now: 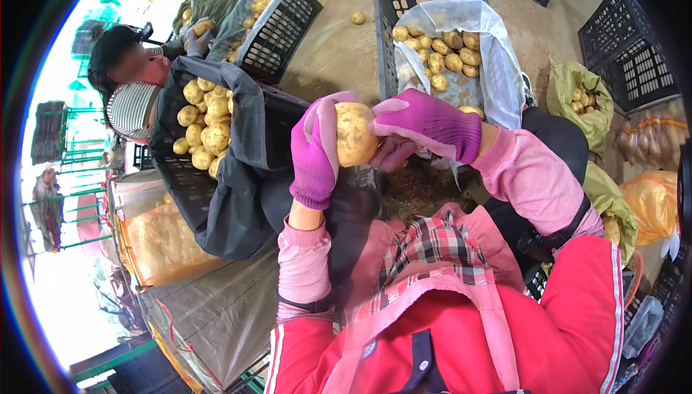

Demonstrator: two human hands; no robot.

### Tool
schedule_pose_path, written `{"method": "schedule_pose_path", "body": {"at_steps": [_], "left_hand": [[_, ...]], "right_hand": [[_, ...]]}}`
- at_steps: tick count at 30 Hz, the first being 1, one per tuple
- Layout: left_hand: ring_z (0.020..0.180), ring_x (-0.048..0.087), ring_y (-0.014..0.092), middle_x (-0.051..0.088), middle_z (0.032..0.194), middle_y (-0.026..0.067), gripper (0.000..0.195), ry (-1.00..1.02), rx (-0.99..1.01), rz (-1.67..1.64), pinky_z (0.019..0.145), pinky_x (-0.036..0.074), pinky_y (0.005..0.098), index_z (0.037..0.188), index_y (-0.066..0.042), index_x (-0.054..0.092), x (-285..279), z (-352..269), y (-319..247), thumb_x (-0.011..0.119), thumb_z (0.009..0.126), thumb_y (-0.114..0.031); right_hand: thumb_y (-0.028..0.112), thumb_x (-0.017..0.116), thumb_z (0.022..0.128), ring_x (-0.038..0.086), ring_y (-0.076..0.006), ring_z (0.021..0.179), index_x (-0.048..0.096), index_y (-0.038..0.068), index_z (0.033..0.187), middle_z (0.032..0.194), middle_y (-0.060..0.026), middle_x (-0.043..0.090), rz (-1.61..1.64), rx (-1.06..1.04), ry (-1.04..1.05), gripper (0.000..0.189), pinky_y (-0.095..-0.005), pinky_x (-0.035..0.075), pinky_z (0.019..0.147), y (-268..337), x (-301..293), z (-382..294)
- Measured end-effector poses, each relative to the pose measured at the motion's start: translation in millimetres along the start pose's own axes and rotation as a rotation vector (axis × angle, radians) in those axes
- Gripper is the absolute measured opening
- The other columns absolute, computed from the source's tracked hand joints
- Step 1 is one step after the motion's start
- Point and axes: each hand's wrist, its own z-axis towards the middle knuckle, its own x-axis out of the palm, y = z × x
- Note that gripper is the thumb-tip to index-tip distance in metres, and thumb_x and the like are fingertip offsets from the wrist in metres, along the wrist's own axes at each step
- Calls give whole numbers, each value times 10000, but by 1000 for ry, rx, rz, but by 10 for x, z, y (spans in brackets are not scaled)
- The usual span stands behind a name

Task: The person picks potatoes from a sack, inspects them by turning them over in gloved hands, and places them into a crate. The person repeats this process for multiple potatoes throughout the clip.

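Note:
One large potato (357, 135), with darker patches on its skin, is held between my two gloved hands. My left hand (319, 148), in a purple glove, grips its left side. On the other side, my right hand (427, 126) has its thumb and fingers against the skin. Ahead and to the right, a black plastic crate (385, 53) with a pale plastic liner (500, 53) holds several potatoes (453, 62). To the left, potatoes (217, 134) fill part of another crate lined with dark cloth (238, 88).
A co-worker (135, 83) at the left holds a potato beside a lined crate (286, 26). Green sacks (586, 77) and stacked black crates (630, 42) stand at the right. One loose potato (358, 17) lies on the floor. A grey plastic sheet (216, 307) covers something at lower left.

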Motion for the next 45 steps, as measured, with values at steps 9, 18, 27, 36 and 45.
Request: {"method": "schedule_pose_path", "body": {"at_steps": [9, 18, 27, 36, 45], "left_hand": [[1116, 617, 198, 619, 1242, 132, 400, -124, 12, -52, 968, 491, 323, 1346, 14, 527, 133, 24, 50, 590, 995, -167], [977, 658, 197, 684, 1086, 125, 405, -237, 42, 164, 882, 519, 320, 1277, -2, 572, 195, -111, 80, 710, 939, -177], [1288, 572, 318, 595, 1371, 123, 578, -206, -90, -376, 1065, 482, 485, 1447, -72, 483, 350, -452, -62, 417, 1061, -498], [1193, 619, 319, 581, 1341, 172, 495, -293, -232, -1096, 981, 540, 429, 1434, -41, 448, 487, -813, 135, 562, 1027, -300], [1169, 640, 324, 539, 1391, 186, 431, 292, -307, -1404, 865, 597, 445, 1418, -4, 455, 242, -1399, -254, 492, 1071, -257]], "right_hand": [[395, 812, 828, 729, -277, 843, 617, 12, 1194, 961, -145, 725, -480, -425, -199, 565, -424, 546, 736, -65, 119, 213], [370, 865, 735, 659, -411, 1106, 527, 4, 1391, 1197, -262, 665, -866, -507, -350, 823, -433, 540, 904, -78, 247, 97], [457, 715, 949, 683, -103, 969, 532, -14, 1410, 1117, -88, 710, -170, -304, -20, 684, -268, 564, 730, 117, 256, -141], [379, 613, 960, 592, -351, 1230, 654, 100, 1300, 1285, -121, 655, -1440, -1102, -441, 442, -497, 451, 1051, -290, 1031, -471], [272, 560, 990, 616, -379, 1169, 634, 72, 1256, 1271, -166, 660, -990, -538, -135, 341, -451, 490, 994, 9, 734, -211]]}}
